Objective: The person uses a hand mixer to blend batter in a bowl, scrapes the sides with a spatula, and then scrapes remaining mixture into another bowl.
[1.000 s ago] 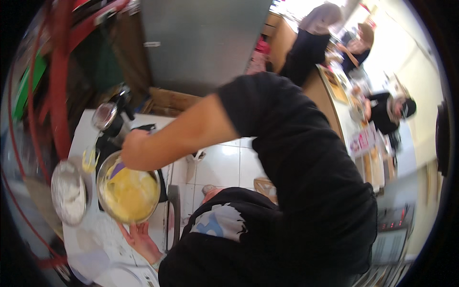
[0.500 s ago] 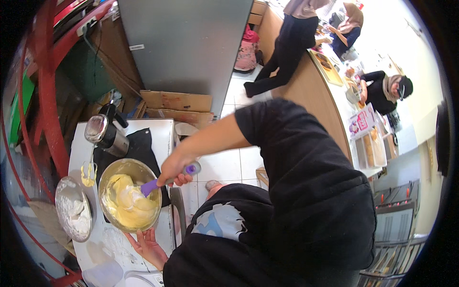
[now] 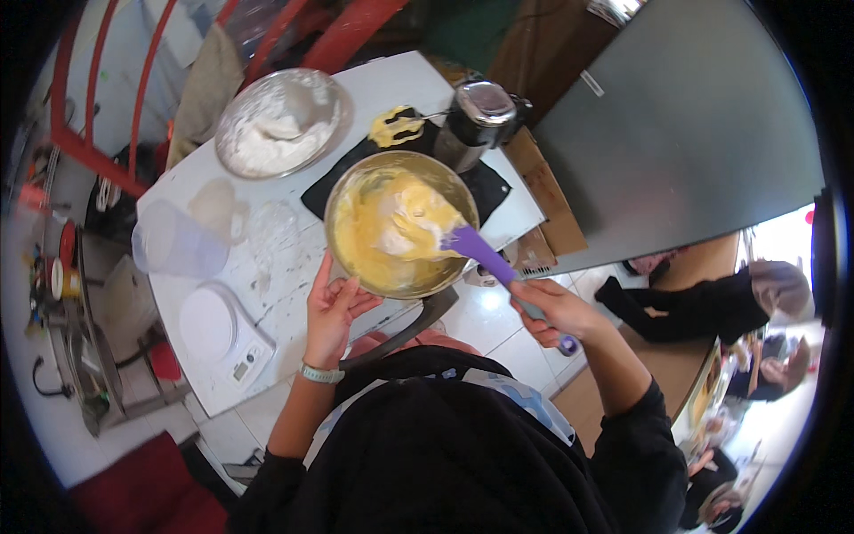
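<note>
Yellow creamy mixture with pale streaks fills part of a metal mixing bowl on a black cloth. My right hand is closed round the handle of a purple spatula. Its blade is in the mixture at the bowl's right side. Against the near-left outside of the bowl, my left hand holds it with the thumb up by the rim; some fingertips are hidden. A hand mixer stands just behind, its beaters coated in yellow. A second metal bowl holds white, powdery-looking stuff.
The white table also bears a clear plastic jug and a kitchen scale at the left. A chair back touches the near side. Cardboard and a grey cabinet are right. Several people work at a far-right counter.
The view has swung round, so the bowl now sits in the middle. The mixture has been folded over by the spatula, still in my right hand; my left hand stays at the bowl.
</note>
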Action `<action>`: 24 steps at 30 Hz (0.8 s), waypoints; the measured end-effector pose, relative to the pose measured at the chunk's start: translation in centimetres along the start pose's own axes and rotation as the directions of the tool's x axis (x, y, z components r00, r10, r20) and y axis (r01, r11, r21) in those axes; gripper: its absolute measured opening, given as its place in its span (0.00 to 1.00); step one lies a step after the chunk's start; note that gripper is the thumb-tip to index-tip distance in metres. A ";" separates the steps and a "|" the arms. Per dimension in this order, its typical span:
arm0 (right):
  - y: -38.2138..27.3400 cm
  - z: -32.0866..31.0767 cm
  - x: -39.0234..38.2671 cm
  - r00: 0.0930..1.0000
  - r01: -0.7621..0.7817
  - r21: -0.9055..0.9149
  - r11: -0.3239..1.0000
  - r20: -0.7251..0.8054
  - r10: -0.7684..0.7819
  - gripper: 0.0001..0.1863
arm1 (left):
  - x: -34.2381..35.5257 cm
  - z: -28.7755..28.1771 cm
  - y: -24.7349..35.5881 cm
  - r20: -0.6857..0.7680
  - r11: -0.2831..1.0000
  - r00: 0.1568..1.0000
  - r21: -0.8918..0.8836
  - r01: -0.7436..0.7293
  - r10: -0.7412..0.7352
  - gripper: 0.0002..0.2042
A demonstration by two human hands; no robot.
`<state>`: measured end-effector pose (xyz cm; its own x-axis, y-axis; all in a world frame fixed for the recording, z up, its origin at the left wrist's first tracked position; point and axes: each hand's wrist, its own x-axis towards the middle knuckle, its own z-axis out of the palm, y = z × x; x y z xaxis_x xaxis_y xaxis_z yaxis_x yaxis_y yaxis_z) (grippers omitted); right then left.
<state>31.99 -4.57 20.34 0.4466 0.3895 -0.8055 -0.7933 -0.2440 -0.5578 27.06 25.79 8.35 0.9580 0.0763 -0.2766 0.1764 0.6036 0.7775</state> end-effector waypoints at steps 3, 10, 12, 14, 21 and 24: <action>-2.1 0.4 -1.1 0.985 0.084 -0.456 0.886 -0.098 -0.144 0.17 | -0.2 0.4 -0.5 -0.038 0.999 0.999 -0.022 -0.031 0.030 0.31; 0.4 4.6 1.1 0.814 0.063 -0.967 -0.246 0.192 -0.548 0.21 | 0.2 1.2 -0.6 -0.039 0.996 0.996 -0.024 -0.080 0.079 0.28; -1.5 4.8 -1.9 0.867 0.040 -0.957 -0.288 0.176 -0.465 0.22 | 0.1 1.4 -0.4 -0.053 0.998 0.997 -0.005 -0.056 0.056 0.29; -4.6 4.8 -5.8 0.917 0.016 -0.935 -0.354 0.155 -0.367 0.23 | -0.2 1.3 -0.3 -0.078 0.997 0.994 -0.016 -0.074 0.073 0.29; -11.2 4.4 -1.9 0.798 -0.195 -0.845 -0.498 0.158 -0.581 0.14 | 0.2 0.7 -1.1 -0.090 0.991 0.987 0.030 -0.127 0.130 0.29; -10.7 0.4 2.0 0.804 -0.195 -0.836 -0.513 0.164 -0.572 0.17 | 0.8 1.0 -1.5 -0.062 0.993 0.991 0.011 -0.119 0.120 0.29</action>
<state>41.19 -0.82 24.72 0.7450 0.5979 -0.2959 0.6659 -0.6931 0.2761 27.75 24.16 7.56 0.9563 0.1968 -0.2160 0.0634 0.5818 0.8109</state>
